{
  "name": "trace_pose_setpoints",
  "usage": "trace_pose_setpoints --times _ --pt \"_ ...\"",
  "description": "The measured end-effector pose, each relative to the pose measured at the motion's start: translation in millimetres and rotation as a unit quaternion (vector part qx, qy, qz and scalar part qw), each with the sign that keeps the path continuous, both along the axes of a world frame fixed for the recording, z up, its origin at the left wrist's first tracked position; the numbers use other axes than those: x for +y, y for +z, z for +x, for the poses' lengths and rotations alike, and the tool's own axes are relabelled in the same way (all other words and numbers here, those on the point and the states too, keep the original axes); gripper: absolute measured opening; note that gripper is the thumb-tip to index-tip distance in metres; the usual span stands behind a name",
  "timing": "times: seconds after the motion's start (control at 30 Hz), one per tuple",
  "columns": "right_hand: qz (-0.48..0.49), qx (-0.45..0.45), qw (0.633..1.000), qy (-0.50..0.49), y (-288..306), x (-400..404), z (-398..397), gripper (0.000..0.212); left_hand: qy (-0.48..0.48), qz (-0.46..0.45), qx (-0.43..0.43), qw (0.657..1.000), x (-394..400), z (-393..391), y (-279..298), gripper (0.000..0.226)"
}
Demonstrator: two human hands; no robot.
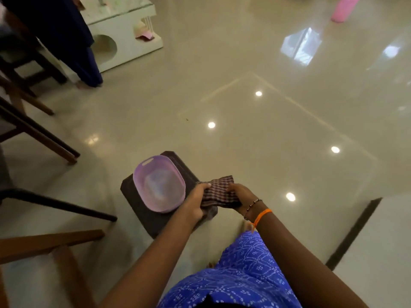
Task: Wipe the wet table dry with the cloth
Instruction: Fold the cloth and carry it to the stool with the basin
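Observation:
A checked brown cloth (pixel 216 192) is bunched between both my hands, just right of a purple plastic basin (pixel 159 187). The basin stands on a dark low stool (pixel 142 210) on the floor below me. My left hand (pixel 196 202) grips the cloth's left end, close to the basin's rim. My right hand (pixel 241 195), with a bead bracelet and an orange thread on the wrist, grips the right end. The cloth hangs over the stool's right corner. A wet table surface is not clearly in view.
Dark wooden chair legs (pixel 40 134) crowd the left side. A white low table (pixel 124 34) stands at the back left, with another person's legs (pixel 86 63) beside it. A pink container (pixel 343 8) stands at the top right. Glossy tiled floor (pixel 266 130) fills the middle.

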State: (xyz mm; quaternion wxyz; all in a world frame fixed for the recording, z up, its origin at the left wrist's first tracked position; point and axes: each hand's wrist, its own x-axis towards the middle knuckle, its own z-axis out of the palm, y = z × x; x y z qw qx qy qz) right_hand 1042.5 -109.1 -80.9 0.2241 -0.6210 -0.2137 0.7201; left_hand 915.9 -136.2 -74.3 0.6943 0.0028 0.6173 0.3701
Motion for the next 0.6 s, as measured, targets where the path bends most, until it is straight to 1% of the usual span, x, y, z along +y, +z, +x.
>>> trace_pose_setpoints --times 0.07,0.27,0.37,0.47,0.53,0.6 --pt "-0.015 0.001 0.999 0.038 -2.4 54.1 -5.3 0.015 0.02 -0.002 -0.002 1.0 45.8 -5.1 -3.3 0.014" --pt "-0.015 -0.009 0.989 0.146 -1.9 202.7 -28.1 0.019 0.107 -0.019 0.007 0.994 172.8 -19.3 1.1 0.015" --pt "-0.011 -0.002 0.986 0.169 2.3 265.7 -45.0 0.024 0.136 -0.01 0.034 0.99 227.2 -31.8 6.4 0.012" --pt "-0.022 0.005 0.978 0.209 2.7 315.3 -73.6 0.027 0.164 -0.003 0.062 0.985 269.5 -53.3 9.2 0.018" --pt "-0.037 0.025 0.97 0.238 2.0 349.4 -104.9 0.025 0.207 0.004 0.056 0.977 296.6 -80.1 6.8 0.017" --pt "-0.039 0.019 0.956 0.289 -2.6 381.1 -143.0 0.023 0.261 -0.004 0.045 0.964 320.7 -113.5 -0.9 0.015"
